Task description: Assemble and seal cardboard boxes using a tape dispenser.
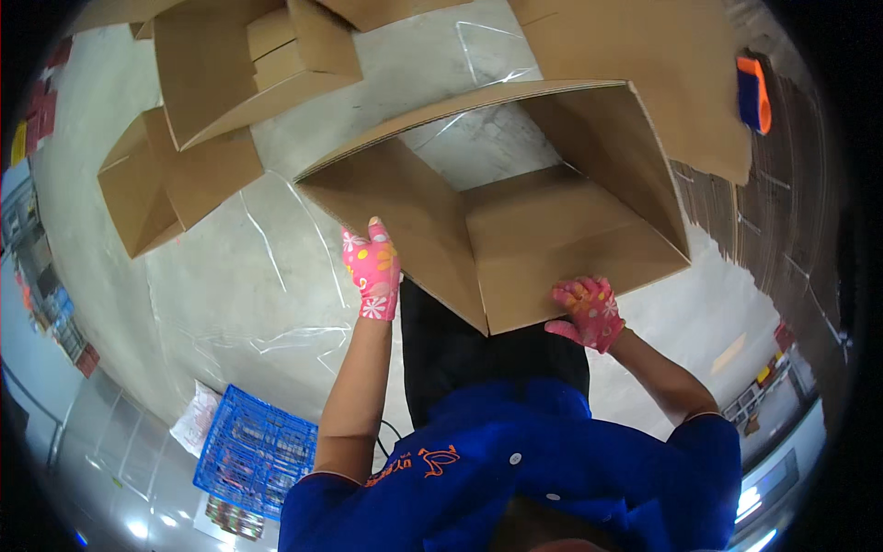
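Cardboard box (552, 225) is positioned in front of the torso (552, 460). Near edge (521, 322) is pinched in right hand (590, 313), fingers curled inside. Left hand (373, 270) is placed at left panel (405, 198); its grip cannot be told. More cartons (198, 74) are grouped on floor (221, 304), far left.

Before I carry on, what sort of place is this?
Likely a packing area or storeroom, though I can't be sure. An open cardboard box stands before the person, other open boxes lie on the floor, and flattened cardboard lies beyond.
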Demonstrator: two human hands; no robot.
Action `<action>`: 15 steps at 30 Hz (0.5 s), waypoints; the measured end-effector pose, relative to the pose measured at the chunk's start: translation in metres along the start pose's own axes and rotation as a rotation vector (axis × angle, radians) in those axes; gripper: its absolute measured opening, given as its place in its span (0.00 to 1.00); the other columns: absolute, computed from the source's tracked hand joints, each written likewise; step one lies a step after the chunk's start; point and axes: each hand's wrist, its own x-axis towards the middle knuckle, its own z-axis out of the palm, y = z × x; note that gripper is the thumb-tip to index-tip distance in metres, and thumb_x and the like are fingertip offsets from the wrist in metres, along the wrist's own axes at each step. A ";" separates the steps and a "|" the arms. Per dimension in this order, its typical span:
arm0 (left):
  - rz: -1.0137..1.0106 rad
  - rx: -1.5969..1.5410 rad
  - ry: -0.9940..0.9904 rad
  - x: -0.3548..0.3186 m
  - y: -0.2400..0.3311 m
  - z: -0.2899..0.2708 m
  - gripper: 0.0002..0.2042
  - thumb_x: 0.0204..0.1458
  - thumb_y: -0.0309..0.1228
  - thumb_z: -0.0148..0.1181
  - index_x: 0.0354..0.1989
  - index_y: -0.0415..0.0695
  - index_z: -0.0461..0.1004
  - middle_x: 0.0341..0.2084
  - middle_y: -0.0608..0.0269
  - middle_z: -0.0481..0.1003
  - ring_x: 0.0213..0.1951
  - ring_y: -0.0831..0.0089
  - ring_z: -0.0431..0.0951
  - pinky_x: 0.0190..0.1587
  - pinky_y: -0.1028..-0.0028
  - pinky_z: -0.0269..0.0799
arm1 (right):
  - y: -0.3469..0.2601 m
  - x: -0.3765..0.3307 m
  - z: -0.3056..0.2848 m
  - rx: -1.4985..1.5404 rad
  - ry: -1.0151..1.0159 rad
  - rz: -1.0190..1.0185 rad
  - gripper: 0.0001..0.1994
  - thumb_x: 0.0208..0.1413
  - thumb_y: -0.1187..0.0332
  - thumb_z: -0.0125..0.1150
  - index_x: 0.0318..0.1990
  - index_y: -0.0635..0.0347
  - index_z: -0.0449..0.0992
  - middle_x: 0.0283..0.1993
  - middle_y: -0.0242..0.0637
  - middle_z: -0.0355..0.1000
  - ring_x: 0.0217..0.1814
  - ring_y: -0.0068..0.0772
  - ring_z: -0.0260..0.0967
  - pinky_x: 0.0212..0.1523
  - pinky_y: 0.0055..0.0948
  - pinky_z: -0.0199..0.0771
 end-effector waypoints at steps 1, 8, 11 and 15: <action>0.042 0.050 0.059 0.004 -0.003 0.002 0.18 0.51 0.35 0.57 0.44 0.31 0.68 0.34 0.46 0.76 0.35 0.57 0.76 0.40 0.65 0.70 | 0.002 -0.006 0.002 -0.001 -0.025 -0.058 0.32 0.45 0.35 0.51 0.45 0.54 0.72 0.49 0.36 0.69 0.50 0.43 0.65 0.53 0.47 0.57; 0.031 -0.376 -0.165 0.036 -0.038 -0.022 0.17 0.50 0.35 0.59 0.46 0.39 0.70 0.37 0.58 0.75 0.38 0.69 0.75 0.40 0.69 0.71 | 0.040 0.025 0.011 -0.372 0.052 -0.143 0.14 0.45 0.61 0.51 0.43 0.43 0.70 0.33 0.27 0.69 0.36 0.34 0.68 0.36 0.41 0.64; -0.259 -0.485 -0.194 0.017 -0.031 -0.050 0.18 0.52 0.35 0.56 0.47 0.35 0.68 0.39 0.57 0.74 0.41 0.65 0.75 0.42 0.66 0.72 | 0.067 0.051 -0.042 -0.593 0.162 -0.187 0.10 0.45 0.62 0.52 0.37 0.36 0.71 0.27 0.23 0.68 0.32 0.30 0.67 0.36 0.39 0.64; -0.444 -0.879 -0.177 -0.029 -0.039 -0.057 0.17 0.53 0.33 0.52 0.48 0.36 0.65 0.45 0.49 0.69 0.45 0.55 0.73 0.43 0.55 0.75 | 0.090 0.087 -0.137 -0.588 -0.021 -0.233 0.07 0.44 0.62 0.53 0.33 0.45 0.68 0.28 0.29 0.66 0.39 0.32 0.65 0.50 0.39 0.60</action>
